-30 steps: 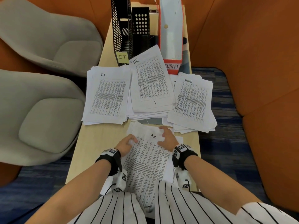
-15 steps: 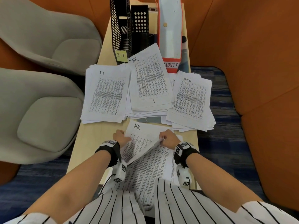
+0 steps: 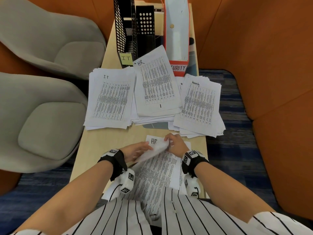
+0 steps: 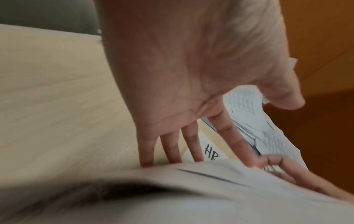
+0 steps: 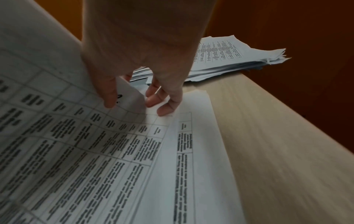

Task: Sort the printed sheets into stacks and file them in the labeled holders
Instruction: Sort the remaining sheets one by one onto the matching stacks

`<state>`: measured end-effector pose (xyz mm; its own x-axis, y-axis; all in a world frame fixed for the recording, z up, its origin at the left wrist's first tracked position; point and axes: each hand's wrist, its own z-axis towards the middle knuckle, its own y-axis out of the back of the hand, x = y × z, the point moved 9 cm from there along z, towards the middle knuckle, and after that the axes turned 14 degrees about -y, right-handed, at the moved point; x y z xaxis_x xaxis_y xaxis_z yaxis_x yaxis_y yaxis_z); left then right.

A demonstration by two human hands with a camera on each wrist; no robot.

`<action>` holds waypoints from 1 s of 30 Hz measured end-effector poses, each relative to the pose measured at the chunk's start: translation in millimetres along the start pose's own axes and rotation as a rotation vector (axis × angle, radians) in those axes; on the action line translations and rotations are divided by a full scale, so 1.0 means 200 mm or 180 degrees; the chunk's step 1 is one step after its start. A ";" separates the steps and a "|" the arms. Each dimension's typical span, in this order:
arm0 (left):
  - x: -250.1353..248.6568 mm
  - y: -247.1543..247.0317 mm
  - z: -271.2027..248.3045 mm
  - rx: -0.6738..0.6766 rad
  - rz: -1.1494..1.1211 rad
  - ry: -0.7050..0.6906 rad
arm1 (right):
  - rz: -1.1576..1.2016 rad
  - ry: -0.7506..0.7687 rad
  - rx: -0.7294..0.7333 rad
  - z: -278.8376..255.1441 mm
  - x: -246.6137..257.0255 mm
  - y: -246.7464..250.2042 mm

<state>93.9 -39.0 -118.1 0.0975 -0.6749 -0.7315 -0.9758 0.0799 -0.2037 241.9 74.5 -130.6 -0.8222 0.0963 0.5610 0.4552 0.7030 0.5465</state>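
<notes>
The right hand (image 3: 175, 144) is pinching the top corner of a lifted sheet (image 3: 156, 150) between its thumb and curled fingers (image 5: 162, 97). This sheet is curling up from the unsorted pile (image 3: 159, 170), which is lying on the worktop (image 3: 108, 141) at its near edge, partly over the person's lap. The left hand (image 3: 135, 152) is lying with straight, relaxed fingers (image 4: 170, 150) on the left part of the lifted sheet, gripping nothing. Beyond the lifted sheet, a sheet marked HR (image 3: 153, 141) is showing on the same pile.

Behind the pile, three sorted stacks are lying side by side. The IT stack (image 3: 111, 99) is behind the pile to the left, the HR stack (image 3: 156, 87) is straight behind it, and the Security stack (image 3: 199, 104) is behind it to the right, hanging a little over the worktop edge. Behind the stacks three holders are standing: a black mesh holder (image 3: 124, 26) with a yellow IT note (image 3: 126, 58), a black perforated holder (image 3: 145, 28), and a white and red holder (image 3: 177, 31) with a label ending in "CURITY".
</notes>
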 end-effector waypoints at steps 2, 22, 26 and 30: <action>0.02 -0.02 0.00 0.0162 0.0265 0.0173 | 0.0056 0.0104 -0.0120 0.00 0.01 0.01; 0.03 0.42 -0.08 -0.1958 0.1400 0.0071 | 0.0259 -0.2440 -0.1447 -0.12 -0.55 0.35; 0.09 0.34 0.00 -0.1539 0.1862 0.0260 | 0.0012 -0.2700 -0.0737 -0.13 -0.52 0.24; 0.11 0.26 0.04 -0.1591 0.1795 0.0263 | -0.0011 -0.2318 -0.0299 -0.06 -0.32 0.04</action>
<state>46.6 -43.2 -149.3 -0.4384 -0.6846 -0.5823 -0.8481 0.1005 0.5203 303.5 65.9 -154.4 -0.8275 0.5611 0.0217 0.4528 0.6438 0.6168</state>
